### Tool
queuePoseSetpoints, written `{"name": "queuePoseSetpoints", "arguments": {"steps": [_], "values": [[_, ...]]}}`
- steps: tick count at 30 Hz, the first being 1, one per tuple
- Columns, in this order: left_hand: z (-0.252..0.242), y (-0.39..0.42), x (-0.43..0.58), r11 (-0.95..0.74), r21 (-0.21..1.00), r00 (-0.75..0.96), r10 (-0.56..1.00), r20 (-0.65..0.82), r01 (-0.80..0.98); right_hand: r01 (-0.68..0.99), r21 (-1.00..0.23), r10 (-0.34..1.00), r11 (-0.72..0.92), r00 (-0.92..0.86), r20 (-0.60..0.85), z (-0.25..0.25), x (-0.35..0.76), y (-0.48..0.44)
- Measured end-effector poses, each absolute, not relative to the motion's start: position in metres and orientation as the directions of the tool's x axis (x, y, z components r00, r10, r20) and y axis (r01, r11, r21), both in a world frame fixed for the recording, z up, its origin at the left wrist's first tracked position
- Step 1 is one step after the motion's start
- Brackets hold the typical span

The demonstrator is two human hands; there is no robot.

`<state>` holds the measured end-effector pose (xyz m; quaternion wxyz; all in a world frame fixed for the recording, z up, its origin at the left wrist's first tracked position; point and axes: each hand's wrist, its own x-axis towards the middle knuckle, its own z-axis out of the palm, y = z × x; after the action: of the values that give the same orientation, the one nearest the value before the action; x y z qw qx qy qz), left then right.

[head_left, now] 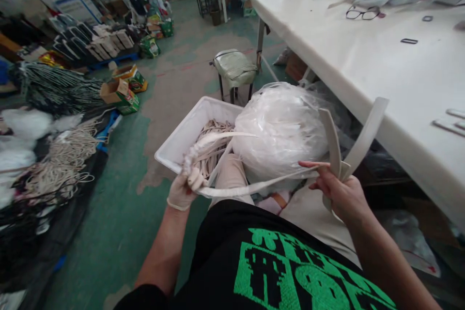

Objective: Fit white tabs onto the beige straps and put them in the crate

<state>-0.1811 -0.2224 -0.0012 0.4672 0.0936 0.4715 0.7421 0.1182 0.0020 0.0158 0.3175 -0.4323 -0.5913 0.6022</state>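
My left hand (184, 186), in a pale glove, is closed around one end of a whitish strap (250, 189) near the rim of a white plastic bin (178, 143). From there the strap runs across my lap to my right hand (339, 189). That bare hand is closed on the strap's other part, with wide flat beige ends sticking up above the fingers. Several thin beige strips (214, 131) lie in the bin. Against the bin rests a big clear plastic bag (283, 126) with pale contents.
A white table (348, 48) stands on the right, with eyeglasses (362, 13) and small dark buckles (409, 41) on it. A padded stool (235, 68) is ahead. Bundles of cord (72, 155) and open cartons (119, 94) lie on the floor at the left.
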Motion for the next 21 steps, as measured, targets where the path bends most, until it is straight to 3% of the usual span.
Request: {"name": "queuePoseSetpoints", "arguments": {"steps": [4, 9, 12, 15, 18, 21], "values": [[0.04, -0.224, -0.243, -0.196, 0.933, -0.733, 0.674, -0.096, -0.302, 0.193, -0.966, 0.883, -0.172, -0.405, -0.238, 0.002, 0.138, -0.001], [0.054, -0.188, -0.312, 0.057, 0.995, -0.737, 0.675, 0.023, 0.084, 0.254, -0.934, 0.876, -0.251, -0.352, -0.33, -0.014, 0.166, -0.013], [0.039, -0.154, -0.343, 0.351, 0.863, -0.692, 0.722, -0.003, 0.362, 0.255, -0.921, 0.869, -0.295, -0.328, -0.369, -0.029, 0.176, -0.024], [0.014, -0.115, -0.348, 0.527, 0.57, -0.665, 0.745, 0.046, 0.63, 0.196, -0.918, 0.85, -0.345, -0.349, -0.393, -0.047, 0.182, -0.032], [-0.014, -0.082, -0.318, 0.46, 0.429, -0.544, 0.834, 0.091, 0.777, 0.037, -0.921, 0.842, -0.389, -0.391, -0.371, -0.06, 0.184, -0.036], [-0.041, -0.056, -0.268, 0.263, 0.538, -0.385, 0.914, 0.127, 0.801, -0.112, -0.897, 0.863, -0.427, -0.347, -0.367, -0.07, 0.186, -0.037]]}}
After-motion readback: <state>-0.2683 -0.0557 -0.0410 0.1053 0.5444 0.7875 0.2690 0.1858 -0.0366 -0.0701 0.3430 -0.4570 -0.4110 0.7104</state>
